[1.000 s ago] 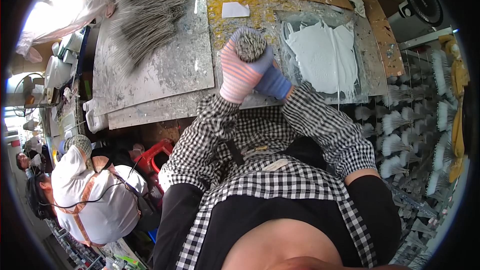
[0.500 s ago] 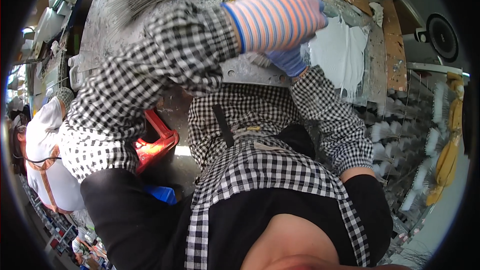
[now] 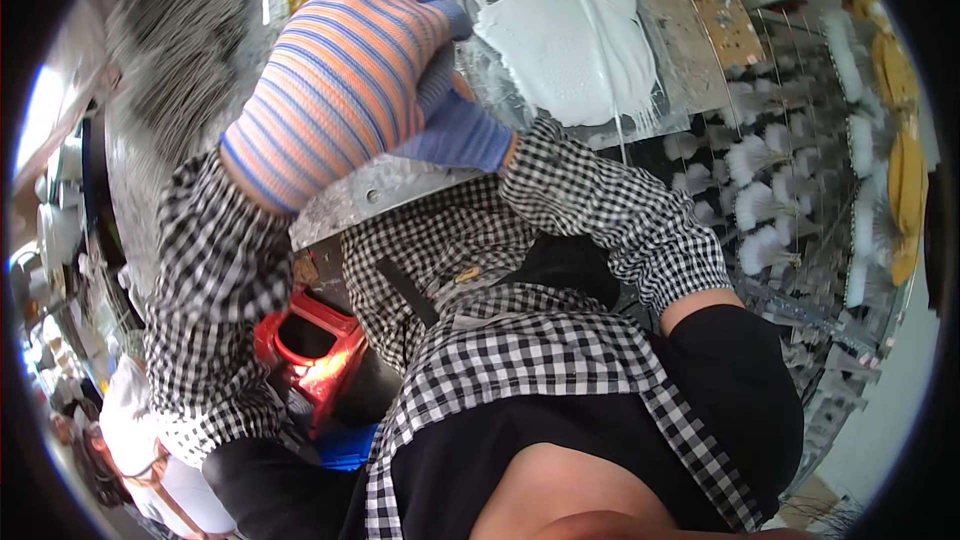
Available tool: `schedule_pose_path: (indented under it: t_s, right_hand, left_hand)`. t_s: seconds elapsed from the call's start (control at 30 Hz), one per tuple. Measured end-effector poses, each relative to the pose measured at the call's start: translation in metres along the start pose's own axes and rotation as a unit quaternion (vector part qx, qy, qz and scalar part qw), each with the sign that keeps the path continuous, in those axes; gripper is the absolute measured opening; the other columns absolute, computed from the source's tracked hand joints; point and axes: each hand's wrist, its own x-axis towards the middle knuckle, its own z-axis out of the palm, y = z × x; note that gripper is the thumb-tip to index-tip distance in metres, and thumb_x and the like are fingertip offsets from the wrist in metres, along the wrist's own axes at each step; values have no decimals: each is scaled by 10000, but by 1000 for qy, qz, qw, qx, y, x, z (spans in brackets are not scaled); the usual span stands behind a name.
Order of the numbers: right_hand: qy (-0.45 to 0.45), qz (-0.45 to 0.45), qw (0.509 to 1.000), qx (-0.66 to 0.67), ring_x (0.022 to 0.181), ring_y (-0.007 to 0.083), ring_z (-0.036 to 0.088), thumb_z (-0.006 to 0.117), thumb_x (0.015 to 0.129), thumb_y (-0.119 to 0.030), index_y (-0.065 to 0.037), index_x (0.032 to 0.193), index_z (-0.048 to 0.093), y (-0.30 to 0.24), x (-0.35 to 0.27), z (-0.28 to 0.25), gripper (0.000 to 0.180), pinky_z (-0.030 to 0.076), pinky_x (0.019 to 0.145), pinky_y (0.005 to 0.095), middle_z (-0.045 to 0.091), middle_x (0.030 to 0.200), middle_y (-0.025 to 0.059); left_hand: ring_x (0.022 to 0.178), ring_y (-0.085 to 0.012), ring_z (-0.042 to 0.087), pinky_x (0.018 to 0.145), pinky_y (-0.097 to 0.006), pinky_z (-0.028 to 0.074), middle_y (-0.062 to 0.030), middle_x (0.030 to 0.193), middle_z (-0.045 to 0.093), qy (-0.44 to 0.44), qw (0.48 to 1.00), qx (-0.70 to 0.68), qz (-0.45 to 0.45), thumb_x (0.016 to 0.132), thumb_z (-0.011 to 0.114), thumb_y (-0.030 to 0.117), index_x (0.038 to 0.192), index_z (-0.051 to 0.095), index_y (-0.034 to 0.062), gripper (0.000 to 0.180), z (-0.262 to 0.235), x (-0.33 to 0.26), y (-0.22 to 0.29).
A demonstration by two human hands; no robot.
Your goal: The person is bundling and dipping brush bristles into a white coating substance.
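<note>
My left hand [image 3: 335, 80], in an orange-and-blue striped knit glove, bends over the near part of the worktable with its fingers curled. Close beneath it, partly covered, is my right hand [image 3: 460, 135] in a blue glove. The two hands meet, and the left one hides most of the right fingers. Whatever lies between them is hidden. Just right of the hands, a thick spread of white paste [image 3: 570, 45] covers a clear sheet. A large heap of grey bristles [image 3: 180, 40] lies on the table to the left.
Brown boards [image 3: 710, 0] edge the table at the right. Beyond hang several rows of pale bristle tufts [image 3: 755, 160] and yellow cloth [image 3: 905, 160]. A red plastic stool [image 3: 320, 345] and a blue container [image 3: 348, 448] stand low at left. Another person in white [image 3: 135, 420] is behind.
Both hands, close together, have moved left, away from the white paste's edge. The view has also shifted, bringing more of the paste, the bristle heap and the red stool into sight.
</note>
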Motion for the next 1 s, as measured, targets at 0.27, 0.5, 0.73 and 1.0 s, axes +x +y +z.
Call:
schedule_pose_path:
  t_s: [0.27,0.5,0.73,1.0]
  right_hand:
    - [59,-159,865,-472,1169,245,592,761,837,-431,-142,1277,611,29,-49,-140,548,505,984,395,623,1259,104]
    - [120,150,968,-163,950,210,693,818,773,-473,-75,1169,660,46,-58,-168,584,569,825,352,707,1058,66]
    - [100,114,969,-194,900,217,690,851,726,-500,-56,1156,654,46,-61,-159,648,559,808,353,709,1000,65]
    - [0,239,937,-256,935,221,693,854,724,-526,-73,1182,662,49,-62,-157,673,559,811,350,699,1106,96]
  left_hand:
    - [886,-279,676,761,-390,557,-102,950,683,-101,987,-47,113,795,747,206,1094,700,102,321,-9,52,53]
    - [889,-200,697,766,-363,578,-59,965,723,-207,958,-129,151,873,727,250,1100,732,112,265,50,131,28]
    - [864,-179,709,751,-362,587,-55,945,741,-275,937,-86,198,903,718,254,1079,751,114,228,47,164,50]
    - [845,-187,706,763,-366,583,-54,1011,736,-244,947,55,203,886,737,288,1096,742,108,276,49,163,61]
